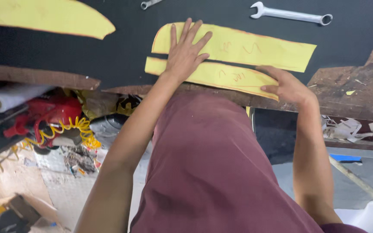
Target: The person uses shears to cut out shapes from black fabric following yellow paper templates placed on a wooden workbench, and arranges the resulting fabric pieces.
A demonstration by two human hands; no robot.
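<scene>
Two long yellow paper patterns lie side by side on a black sheet. My left hand lies flat, fingers spread, across both the far pattern and the near pattern, pressing their left ends down. My right hand rests at the right end of the near pattern, fingertips on its edge near the bench's front rim. Both patterns carry pen scribbles.
A third yellow pattern piece lies at the far left. A silver spanner rests at the back right, another tool end at the top. Below the wooden bench: a red tool with yellow coiled hose, a white roll, paper scraps.
</scene>
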